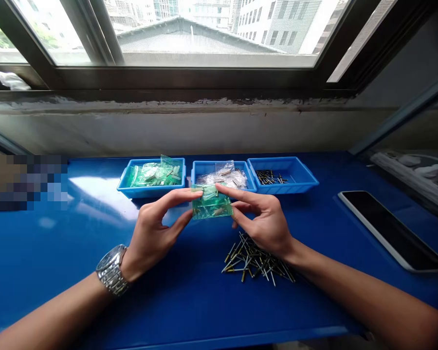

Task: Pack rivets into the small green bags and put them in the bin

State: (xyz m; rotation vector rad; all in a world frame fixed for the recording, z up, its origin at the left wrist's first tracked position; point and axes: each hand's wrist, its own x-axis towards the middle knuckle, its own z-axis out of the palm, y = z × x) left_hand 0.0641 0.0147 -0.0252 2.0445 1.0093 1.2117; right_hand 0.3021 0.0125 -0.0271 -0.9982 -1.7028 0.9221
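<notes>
Between my two hands a small green plastic bag (212, 210) is held up above the table, with small pieces showing faintly inside. My left hand (158, 221) pinches its left edge between thumb and fingers. On the right edge, my right hand (264, 218) grips it, the index finger lying along the top. Under my right hand lies a loose pile of pop rivets (246, 262), partly covered by that hand. Just behind the bag stands a blue bin (253, 182) holding clear plastic bags (224, 175) with small parts in them.
A left blue bin (122, 187) holds green bags (155, 174); a right blue bin (299, 182) holds dark rivets (270, 177). A phone (390, 228) lies at the right. Behind the blue table (168, 301) are a wall and a window (211, 61).
</notes>
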